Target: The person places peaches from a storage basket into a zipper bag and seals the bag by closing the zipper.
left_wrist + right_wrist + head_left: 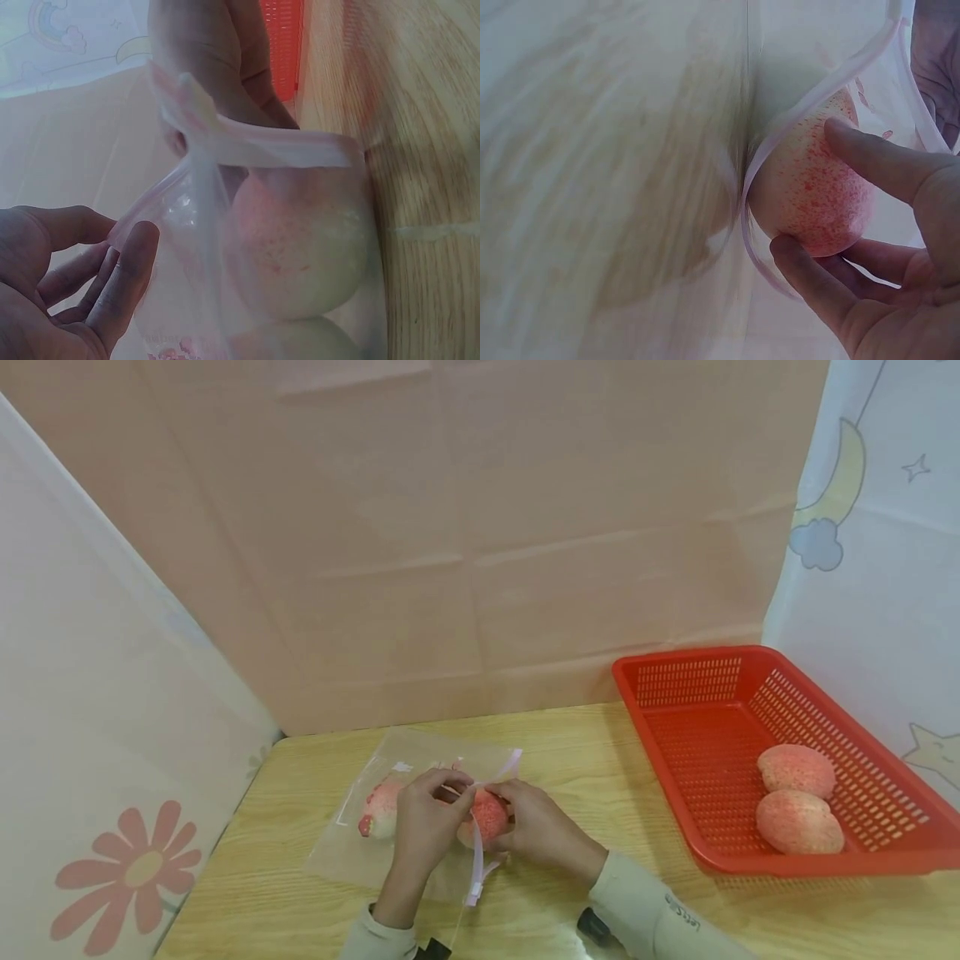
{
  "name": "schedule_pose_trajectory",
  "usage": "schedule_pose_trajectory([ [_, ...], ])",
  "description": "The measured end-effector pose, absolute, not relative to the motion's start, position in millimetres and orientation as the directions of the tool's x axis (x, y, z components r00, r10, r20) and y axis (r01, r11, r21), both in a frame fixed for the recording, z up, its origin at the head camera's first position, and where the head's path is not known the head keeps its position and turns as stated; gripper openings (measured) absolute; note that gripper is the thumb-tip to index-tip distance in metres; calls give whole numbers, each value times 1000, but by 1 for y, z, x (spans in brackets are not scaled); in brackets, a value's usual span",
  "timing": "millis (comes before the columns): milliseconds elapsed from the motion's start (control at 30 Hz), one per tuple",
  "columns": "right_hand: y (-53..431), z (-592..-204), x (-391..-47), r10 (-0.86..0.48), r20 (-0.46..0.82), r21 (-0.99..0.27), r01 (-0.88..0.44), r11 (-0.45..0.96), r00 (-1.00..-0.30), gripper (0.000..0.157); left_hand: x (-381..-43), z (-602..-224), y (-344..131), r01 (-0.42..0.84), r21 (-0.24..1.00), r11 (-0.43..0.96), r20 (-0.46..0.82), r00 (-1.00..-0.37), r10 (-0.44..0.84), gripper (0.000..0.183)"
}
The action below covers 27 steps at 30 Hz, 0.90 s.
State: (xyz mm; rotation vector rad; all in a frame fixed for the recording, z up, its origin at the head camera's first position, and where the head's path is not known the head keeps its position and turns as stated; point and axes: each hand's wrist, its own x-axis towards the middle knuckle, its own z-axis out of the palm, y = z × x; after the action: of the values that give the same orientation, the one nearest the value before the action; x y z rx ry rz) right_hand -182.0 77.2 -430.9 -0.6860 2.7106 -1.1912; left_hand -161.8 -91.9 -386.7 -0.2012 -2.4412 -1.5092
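Observation:
A clear zip bag point(352, 852) with a pink closure strip and slider lies on the table, its mouth facing right. One peach point(384, 806) rests inside it, seen through the plastic. My left hand point(427, 818) pinches the upper edge of the bag's mouth between thumb and fingers; the left wrist view shows that edge lifted. With thumb and fingers my right hand point(543, 827) holds a second pink-red peach point(810, 184) in the bag's opening. In the right wrist view this peach sits partly within the pink rim, next to a paler round shape behind the plastic.
To the right stands a red plastic basket point(652, 752) with perforated walls. Two peaches, one upper point(797, 770) and one lower point(798, 822), lie together at its right side. A wooden table point(570, 760) spreads beneath; a plain hanging cloth point(450, 568) closes off the back.

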Motion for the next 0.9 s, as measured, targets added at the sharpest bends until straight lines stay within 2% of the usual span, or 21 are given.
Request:
schedule_pose_trajectory([
  [367, 74, -430, -182, -439, 80, -697, -365, 617, -895, 70, -160, -385, -91, 241, 857, 456, 280, -960, -17, 6],
  [900, 69, -430, -184, -438, 75, -703, -359, 614, -896, 66, -161, -386, -91, 232, 876, 422, 267, -963, -24, 5],
])
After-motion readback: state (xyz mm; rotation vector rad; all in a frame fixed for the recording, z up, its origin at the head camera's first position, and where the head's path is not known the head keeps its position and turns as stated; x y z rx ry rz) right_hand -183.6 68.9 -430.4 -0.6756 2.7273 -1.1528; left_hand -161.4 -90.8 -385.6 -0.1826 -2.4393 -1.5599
